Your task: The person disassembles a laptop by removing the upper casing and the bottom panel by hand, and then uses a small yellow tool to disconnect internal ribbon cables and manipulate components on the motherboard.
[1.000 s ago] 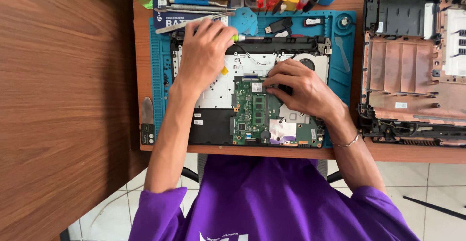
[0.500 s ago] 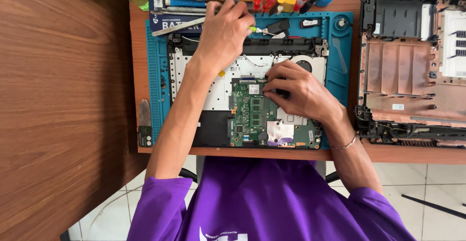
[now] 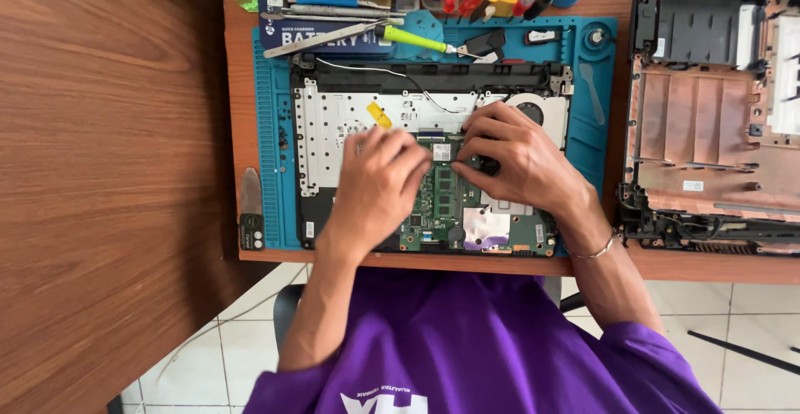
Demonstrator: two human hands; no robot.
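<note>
My left hand point(image 3: 379, 185) lies curled, fingers bent down onto the board point(image 3: 454, 205), and my right hand point(image 3: 517, 160) is bent beside it, fingertips pressed near the board's top edge; whether either pinches a part I cannot tell, since the fingers hide it. The board sits in the open laptop base point(image 3: 333, 122) on the blue mat point(image 3: 271, 130). I judge I am working at a connector or screw on the board, mid-teardown. The next move, as I see it, calls for a small, steady lift without flexing the board. A green screwdriver point(image 3: 412, 39) lies above; a bare shell point(image 3: 708, 122) rests to the right.
</note>
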